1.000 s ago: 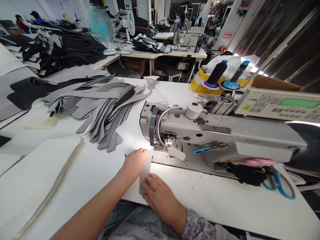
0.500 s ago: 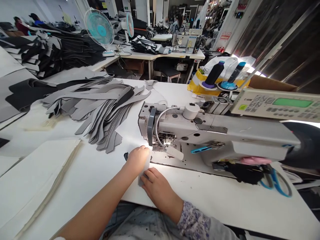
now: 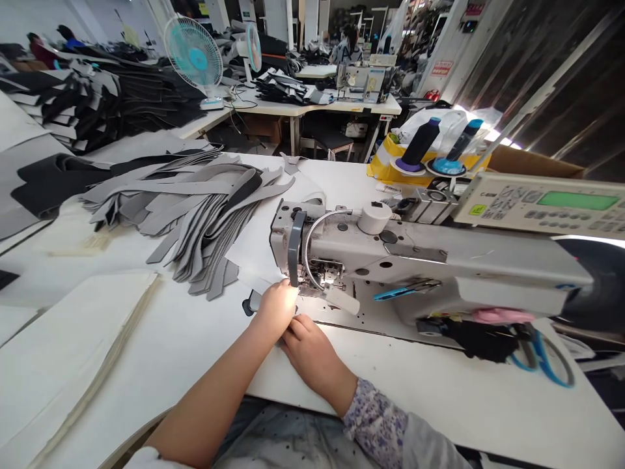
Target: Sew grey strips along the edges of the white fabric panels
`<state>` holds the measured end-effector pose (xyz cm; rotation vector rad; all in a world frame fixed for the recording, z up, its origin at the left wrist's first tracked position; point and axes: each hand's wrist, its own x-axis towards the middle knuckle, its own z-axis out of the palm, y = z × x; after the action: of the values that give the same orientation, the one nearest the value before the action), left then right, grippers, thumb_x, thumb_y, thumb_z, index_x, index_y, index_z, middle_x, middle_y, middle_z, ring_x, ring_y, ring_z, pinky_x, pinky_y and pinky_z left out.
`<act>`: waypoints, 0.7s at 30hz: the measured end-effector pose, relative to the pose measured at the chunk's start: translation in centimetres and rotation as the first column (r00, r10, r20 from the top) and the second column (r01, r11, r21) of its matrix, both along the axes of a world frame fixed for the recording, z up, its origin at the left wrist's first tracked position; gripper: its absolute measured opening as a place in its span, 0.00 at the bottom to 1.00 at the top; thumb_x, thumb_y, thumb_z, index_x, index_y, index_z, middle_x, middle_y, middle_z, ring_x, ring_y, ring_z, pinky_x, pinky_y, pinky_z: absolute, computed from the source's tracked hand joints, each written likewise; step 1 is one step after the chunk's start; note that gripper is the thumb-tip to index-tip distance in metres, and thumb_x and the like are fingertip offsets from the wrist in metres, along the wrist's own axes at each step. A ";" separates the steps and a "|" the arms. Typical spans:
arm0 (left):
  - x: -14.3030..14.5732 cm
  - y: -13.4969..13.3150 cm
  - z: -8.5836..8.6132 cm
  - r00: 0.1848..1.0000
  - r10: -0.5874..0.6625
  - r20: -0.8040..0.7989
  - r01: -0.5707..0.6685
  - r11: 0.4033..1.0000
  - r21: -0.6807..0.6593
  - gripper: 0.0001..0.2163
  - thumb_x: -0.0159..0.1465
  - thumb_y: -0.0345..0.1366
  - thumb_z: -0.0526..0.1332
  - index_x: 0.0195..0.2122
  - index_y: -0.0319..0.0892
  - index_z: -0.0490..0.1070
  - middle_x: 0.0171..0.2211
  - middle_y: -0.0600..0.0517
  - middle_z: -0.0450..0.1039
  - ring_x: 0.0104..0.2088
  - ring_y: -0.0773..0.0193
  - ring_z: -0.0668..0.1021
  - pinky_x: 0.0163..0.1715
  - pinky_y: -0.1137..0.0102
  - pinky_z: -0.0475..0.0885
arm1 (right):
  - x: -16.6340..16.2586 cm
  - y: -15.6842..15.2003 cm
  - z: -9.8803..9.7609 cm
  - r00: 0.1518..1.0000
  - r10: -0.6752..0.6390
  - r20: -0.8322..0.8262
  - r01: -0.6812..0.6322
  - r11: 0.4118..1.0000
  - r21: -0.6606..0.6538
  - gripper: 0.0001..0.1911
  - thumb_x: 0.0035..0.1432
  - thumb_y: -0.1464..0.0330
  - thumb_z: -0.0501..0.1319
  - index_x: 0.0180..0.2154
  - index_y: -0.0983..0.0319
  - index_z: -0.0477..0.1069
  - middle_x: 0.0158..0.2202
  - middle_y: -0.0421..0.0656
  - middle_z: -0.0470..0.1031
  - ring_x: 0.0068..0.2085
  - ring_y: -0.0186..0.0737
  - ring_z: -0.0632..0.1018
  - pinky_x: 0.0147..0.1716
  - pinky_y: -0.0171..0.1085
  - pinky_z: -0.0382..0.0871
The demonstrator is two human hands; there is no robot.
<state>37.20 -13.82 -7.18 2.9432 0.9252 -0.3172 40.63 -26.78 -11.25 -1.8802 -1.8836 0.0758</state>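
Note:
My left hand (image 3: 276, 309) lies on the white table just in front of the needle area of the grey sewing machine (image 3: 390, 260), fingers curled down on a small grey fabric piece (image 3: 252, 302) that it mostly hides. My right hand (image 3: 308, 352) sits right behind it, fingertips pressed on the same piece, close to the machine's presser foot (image 3: 322, 280). Both hands touch each other under the machine's bright lamp.
A heap of grey and black cut fabric strips (image 3: 195, 202) lies to the left. Thread cones (image 3: 420, 144), a control panel (image 3: 541, 205) and blue scissors (image 3: 541, 361) are at the right. Flat white sheets (image 3: 78, 339) lie near left. Fans and other workstations stand behind.
Both hands have slid forward towards the needle, pushing the grey piece in. Less of the piece shows now, and a dark end sticks out left of my left hand.

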 end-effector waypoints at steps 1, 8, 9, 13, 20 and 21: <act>-0.5 0.1 -0.1 0.999 -0.016 0.029 0.015 1.000 0.021 0.14 0.58 0.20 0.53 0.39 0.39 0.73 0.37 0.45 0.73 0.36 0.57 0.76 0.35 0.66 0.70 | 0.1 0.0 -0.1 1.000 -0.004 0.001 0.004 1.000 0.001 0.10 0.61 0.72 0.64 0.46 0.63 0.72 0.44 0.47 0.73 0.47 0.47 0.73 0.48 0.43 0.71; -4.6 2.7 -1.1 0.924 -0.295 0.244 0.270 0.954 0.132 0.16 0.60 0.21 0.54 0.42 0.46 0.74 0.34 0.49 0.73 0.38 0.59 0.72 0.40 0.66 0.66 | 0.3 0.1 -0.7 0.998 -0.007 0.059 0.007 1.000 -0.002 0.03 0.64 0.71 0.61 0.40 0.62 0.72 0.45 0.48 0.71 0.48 0.48 0.71 0.50 0.45 0.69; -4.6 2.9 -1.1 0.916 -0.319 0.245 0.296 0.946 0.130 0.16 0.59 0.21 0.54 0.42 0.46 0.74 0.34 0.50 0.74 0.38 0.59 0.72 0.40 0.66 0.66 | 0.3 0.2 -0.9 0.998 -0.014 0.056 0.014 1.000 0.001 0.03 0.63 0.71 0.61 0.40 0.62 0.72 0.45 0.48 0.71 0.48 0.48 0.71 0.50 0.45 0.69; -3.7 2.4 -0.9 0.919 -0.328 0.217 0.296 0.941 0.166 0.13 0.61 0.23 0.55 0.42 0.43 0.74 0.35 0.49 0.74 0.39 0.58 0.72 0.41 0.64 0.66 | 0.8 0.6 -1.3 0.998 -0.037 0.042 0.035 0.998 0.045 0.05 0.63 0.74 0.60 0.42 0.64 0.72 0.44 0.49 0.71 0.47 0.47 0.71 0.49 0.43 0.68; -2.5 2.1 -1.3 0.918 -0.318 0.237 0.275 0.941 0.197 0.08 0.60 0.26 0.57 0.35 0.44 0.75 0.32 0.49 0.75 0.35 0.58 0.74 0.37 0.64 0.66 | 1.5 1.9 -3.1 0.996 -0.092 0.001 0.092 0.992 0.088 0.07 0.65 0.74 0.58 0.43 0.63 0.73 0.40 0.48 0.71 0.42 0.45 0.71 0.43 0.42 0.69; -2.4 2.3 -1.5 0.917 -0.317 0.242 0.273 0.941 0.201 0.08 0.60 0.26 0.57 0.34 0.43 0.74 0.31 0.49 0.75 0.35 0.58 0.74 0.36 0.64 0.66 | 1.6 2.0 -3.3 0.995 -0.097 0.005 0.097 0.992 0.080 0.07 0.65 0.73 0.58 0.43 0.63 0.73 0.40 0.47 0.71 0.41 0.45 0.71 0.42 0.42 0.69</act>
<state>34.79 -11.55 -8.64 3.1647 0.4912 0.1645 42.22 -24.78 -14.54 -1.9174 -1.7711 -0.0382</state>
